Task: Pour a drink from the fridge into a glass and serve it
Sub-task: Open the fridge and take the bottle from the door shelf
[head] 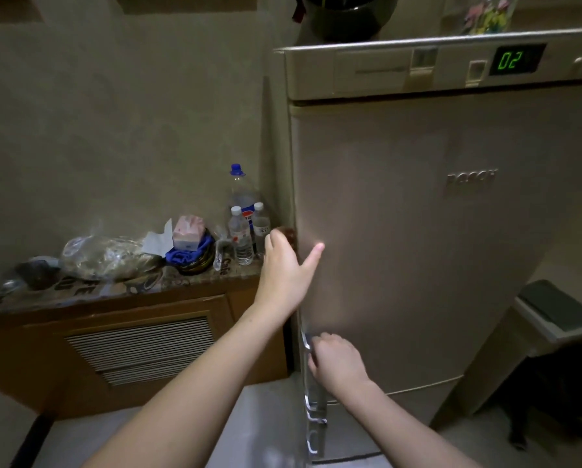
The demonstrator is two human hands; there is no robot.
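Dim kitchen corner: the fridge (418, 231) stands shut beside the table (121, 292), the drink presumably inside. With my right hand (337, 359) curled around the door handle (308, 352) and my left hand (286, 265) spread open against the door edge, I must pull next.

Light: dim, yellowish indoor room.
Glow: green display (516, 59) shines brightest; soft sheen on the fridge door (377, 231).
Shadows: floor corner at lower right nearly black.
Sharpness: soft and grainy; door lettering blurred.
Edges: wide-angle bending.
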